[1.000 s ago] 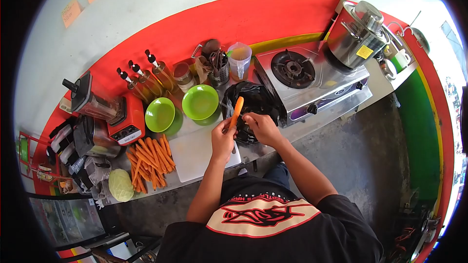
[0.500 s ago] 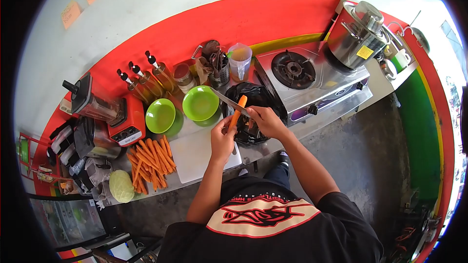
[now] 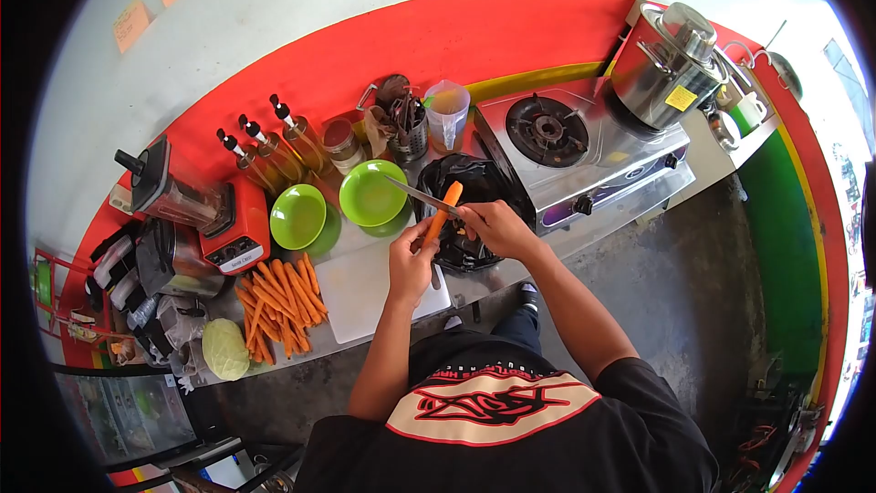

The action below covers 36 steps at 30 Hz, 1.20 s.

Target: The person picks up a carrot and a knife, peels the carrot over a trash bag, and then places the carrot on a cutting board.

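Note:
My left hand [image 3: 413, 265] is closed around the lower end of a carrot [image 3: 446, 206], which points up and away from me. My right hand [image 3: 497, 228] grips a knife [image 3: 415, 193] by its handle; the blade crosses the carrot and its tip reaches over a green bowl [image 3: 370, 184]. Both hands are above the near side of a black plastic bag [image 3: 474, 184], whose opening shows some scraps. A white cutting board [image 3: 351, 297] lies beneath my left forearm. To its left, a pile of carrots [image 3: 283, 301] rests beside a pale green cabbage [image 3: 224, 350].
Right of the bag stands a gas stove [image 3: 598, 160] with a large steel pot [image 3: 664, 73]. A second green bowl [image 3: 298, 216], a red blender [image 3: 239, 228], pump bottles [image 3: 278, 160], a utensil holder [image 3: 411, 139] and a plastic jug [image 3: 447, 114] line the counter.
The knife blade has turned to a flatter angle across the carrot, its tip lower than before. My left hand keeps its hold on the carrot, almost in place.

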Tool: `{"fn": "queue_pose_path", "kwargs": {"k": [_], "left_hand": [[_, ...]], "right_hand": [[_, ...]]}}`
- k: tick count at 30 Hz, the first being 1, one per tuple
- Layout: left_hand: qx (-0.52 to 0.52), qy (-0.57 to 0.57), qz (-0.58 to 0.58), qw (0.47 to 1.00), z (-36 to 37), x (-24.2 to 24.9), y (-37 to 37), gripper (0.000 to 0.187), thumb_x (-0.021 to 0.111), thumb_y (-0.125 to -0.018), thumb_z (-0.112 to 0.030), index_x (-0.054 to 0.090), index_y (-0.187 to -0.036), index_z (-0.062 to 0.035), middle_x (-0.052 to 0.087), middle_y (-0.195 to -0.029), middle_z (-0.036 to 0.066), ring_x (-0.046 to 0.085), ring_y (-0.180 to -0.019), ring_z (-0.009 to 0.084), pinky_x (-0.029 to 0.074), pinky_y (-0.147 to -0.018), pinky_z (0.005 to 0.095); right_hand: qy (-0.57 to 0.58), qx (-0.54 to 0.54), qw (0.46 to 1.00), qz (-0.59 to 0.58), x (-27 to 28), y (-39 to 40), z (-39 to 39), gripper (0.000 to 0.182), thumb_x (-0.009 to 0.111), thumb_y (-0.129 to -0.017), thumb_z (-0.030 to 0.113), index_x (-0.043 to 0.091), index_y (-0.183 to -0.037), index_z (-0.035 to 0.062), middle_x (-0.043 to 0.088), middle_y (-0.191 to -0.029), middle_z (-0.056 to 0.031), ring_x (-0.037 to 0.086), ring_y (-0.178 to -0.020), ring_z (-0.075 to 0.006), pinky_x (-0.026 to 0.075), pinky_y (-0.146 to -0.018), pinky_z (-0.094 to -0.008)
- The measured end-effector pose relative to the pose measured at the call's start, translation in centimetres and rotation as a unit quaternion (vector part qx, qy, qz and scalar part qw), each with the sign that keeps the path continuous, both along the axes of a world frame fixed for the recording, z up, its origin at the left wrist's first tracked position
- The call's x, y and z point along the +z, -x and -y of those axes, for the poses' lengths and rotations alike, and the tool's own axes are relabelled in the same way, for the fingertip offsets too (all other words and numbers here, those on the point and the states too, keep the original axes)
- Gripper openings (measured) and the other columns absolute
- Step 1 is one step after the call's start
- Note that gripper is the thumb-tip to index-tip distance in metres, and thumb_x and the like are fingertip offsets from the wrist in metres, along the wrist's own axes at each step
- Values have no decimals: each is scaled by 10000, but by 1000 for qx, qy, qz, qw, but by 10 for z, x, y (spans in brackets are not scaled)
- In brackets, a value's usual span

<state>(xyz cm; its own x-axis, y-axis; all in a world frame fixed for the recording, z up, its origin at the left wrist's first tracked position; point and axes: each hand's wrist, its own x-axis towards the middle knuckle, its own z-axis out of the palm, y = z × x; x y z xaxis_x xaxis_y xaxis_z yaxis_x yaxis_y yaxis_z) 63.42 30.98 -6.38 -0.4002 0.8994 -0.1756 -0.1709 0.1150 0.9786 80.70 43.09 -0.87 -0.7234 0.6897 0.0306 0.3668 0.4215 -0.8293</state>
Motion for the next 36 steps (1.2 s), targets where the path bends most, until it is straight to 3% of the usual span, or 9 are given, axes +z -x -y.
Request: {"fn": "queue_pose_path", "kwargs": {"k": [9,12,14,17,19,23,27,31,36], "left_hand": [[-22,-36,-24,999,-1,3,-2,398,652,-967,41,665,-1364,35,668,-1021,27,599,-845,87,475,-759,246],[-22,-14,10,1000,0,4,-2,400,656,-949,58,678,-1348,41,655,-1071,34,603,-867,91,490,-790,254],[-24,-2,13,1000,0,1,-3,395,653,-952,55,679,-1346,42,653,-1080,31,601,-866,87,489,-788,252],[-39,38,6,998,-6,-8,-6,393,658,-952,37,679,-1344,42,662,-1089,57,621,-882,113,505,-792,274],[-37,6,-127,991,-13,-16,-8,396,667,-949,14,676,-1345,39,685,-1081,95,649,-878,152,526,-808,309],[-40,9,-203,978,-22,-22,-9,405,671,-948,-4,671,-1351,35,699,-1114,131,673,-885,181,538,-828,333],[-12,15,-154,988,-32,-33,-9,386,665,-961,-22,675,-1342,37,721,-1145,140,683,-895,174,543,-833,319],[-18,62,-92,994,-32,-13,-12,388,658,-974,-35,670,-1357,24,741,-1154,119,680,-899,160,544,-833,309],[-27,35,-34,998,-31,-4,-15,449,626,-994,-31,614,-1443,-17,688,-1083,40,625,-845,107,509,-749,263]], "right_hand": [[-15,21,1000,13,-6,-3,-7,449,469,-1124,355,754,-1050,16,668,-659,-97,672,-615,-267,528,-650,-395],[62,21,998,-19,-16,-3,-9,486,442,-1137,371,755,-1050,10,673,-665,-76,664,-623,-214,521,-659,-370],[108,47,993,-21,-18,-6,-13,522,402,-1157,399,753,-1076,22,673,-699,-5,539,-589,-100,461,-591,-324],[196,49,979,8,-29,-11,-22,524,390,-1159,431,748,-1164,49,667,-707,8,493,-563,-66,419,-549,-268],[225,40,974,2,-30,-14,-24,537,396,-1155,430,752,-1132,27,667,-690,-7,541,-600,-89,448,-600,-288],[301,-2,953,16,-34,-20,-28,566,395,-1154,449,748,-1122,8,665,-671,-16,583,-654,-95,460,-653,-283],[216,38,975,20,-49,-20,-22,549,382,-1155,481,740,-1193,66,636,-702,20,443,-545,-43,386,-523,-250],[237,-63,967,-61,-58,-15,-14,521,391,-1159,454,743,-1212,73,573,-716,42,474,-590,-59,408,-561,-253],[62,-173,982,-46,-51,-13,-8,392,529,-1118,361,727,-1191,31,630,-742,-63,608,-667,-159,498,-651,-337]]}}
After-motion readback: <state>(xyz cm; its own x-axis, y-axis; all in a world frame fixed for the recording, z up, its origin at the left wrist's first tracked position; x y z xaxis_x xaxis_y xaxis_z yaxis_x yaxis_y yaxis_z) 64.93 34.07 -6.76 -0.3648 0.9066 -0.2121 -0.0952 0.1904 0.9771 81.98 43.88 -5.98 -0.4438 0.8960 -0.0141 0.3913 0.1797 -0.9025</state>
